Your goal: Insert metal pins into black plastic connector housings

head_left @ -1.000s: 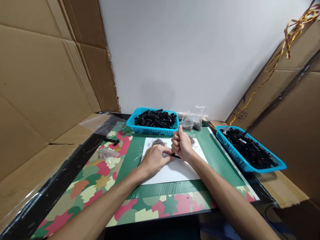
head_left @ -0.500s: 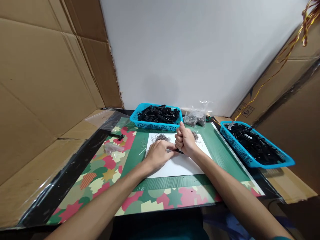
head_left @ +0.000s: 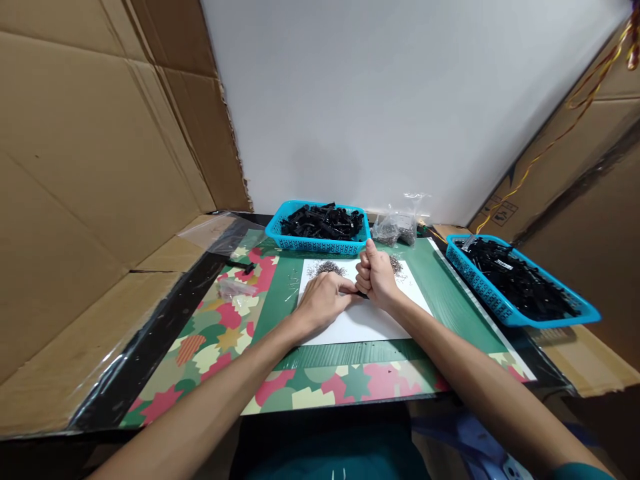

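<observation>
My left hand [head_left: 323, 298] rests low over a white sheet of paper [head_left: 357, 328], thumb and fingers closed on a small black plastic part [head_left: 363, 295]. Most of that part is hidden by my hands. Right above it my right hand [head_left: 379, 279] makes a fist with the thumb on top; whatever it grips is covered by the fingers. On the paper behind my hands lie two heaps of tiny metal pieces that look like screws, a left heap [head_left: 330, 268] and a right heap [head_left: 397, 267], partly hidden by my right hand.
A blue basket [head_left: 320, 247] of black parts stands behind the paper, another blue basket [head_left: 487, 293] at the right. Clear bags [head_left: 397, 230] of small pieces sit by the wall. At left lie a black part [head_left: 243, 267] and a plastic bag [head_left: 236, 289]. Cardboard walls [head_left: 100, 133] flank the table.
The whole view has shifted slightly as my head moved. Both hands keep nearly the same pose over the black part, the right fist still closed above it.
</observation>
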Demonstrator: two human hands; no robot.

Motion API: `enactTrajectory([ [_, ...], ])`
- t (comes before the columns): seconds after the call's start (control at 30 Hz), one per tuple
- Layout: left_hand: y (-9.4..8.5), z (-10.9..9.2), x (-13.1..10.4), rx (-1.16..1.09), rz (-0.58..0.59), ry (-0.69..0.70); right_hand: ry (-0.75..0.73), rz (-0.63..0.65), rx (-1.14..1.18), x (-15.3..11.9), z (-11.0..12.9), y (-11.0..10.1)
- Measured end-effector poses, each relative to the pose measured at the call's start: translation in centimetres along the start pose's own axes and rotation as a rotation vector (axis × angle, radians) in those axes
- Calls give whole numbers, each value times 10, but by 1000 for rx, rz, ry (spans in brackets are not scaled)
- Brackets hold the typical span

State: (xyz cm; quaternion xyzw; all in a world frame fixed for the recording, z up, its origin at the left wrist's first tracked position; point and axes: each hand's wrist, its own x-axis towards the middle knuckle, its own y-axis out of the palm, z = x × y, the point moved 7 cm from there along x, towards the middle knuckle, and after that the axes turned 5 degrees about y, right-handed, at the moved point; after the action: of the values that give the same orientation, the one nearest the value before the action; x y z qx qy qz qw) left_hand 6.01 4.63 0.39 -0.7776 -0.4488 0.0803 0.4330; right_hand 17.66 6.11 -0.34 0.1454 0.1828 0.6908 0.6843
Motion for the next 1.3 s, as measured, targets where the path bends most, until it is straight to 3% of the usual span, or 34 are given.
enactTrajectory([
  [0.27, -1, 3, 2, -34, 5, -23, -20, -9, 31, 0, -2, 0],
  [0.4, -5, 4, 2, -29, -22, -14, -52, 36, 68, 2, 12, -6],
  [0.6, -19, 1, -1, 32, -173, 14, -234, -123, -344, 7, 49, -41],
  [0.73, -32, 0, -2, 26, -286, 35, -246, -170, -589, 11, 66, -73],
  [0.87, -40, 13, 0, -179, -382, -45, -182, -141, -882, 10, 74, -95],
  [1.1, -39, 31, 4, -392, -452, -95, -83, 5, -1193, 10, 59, -93],
  [1.3, -38, 33, 5, -471, -455, -103, -95, 9, -1325, 13, 49, -94],
])
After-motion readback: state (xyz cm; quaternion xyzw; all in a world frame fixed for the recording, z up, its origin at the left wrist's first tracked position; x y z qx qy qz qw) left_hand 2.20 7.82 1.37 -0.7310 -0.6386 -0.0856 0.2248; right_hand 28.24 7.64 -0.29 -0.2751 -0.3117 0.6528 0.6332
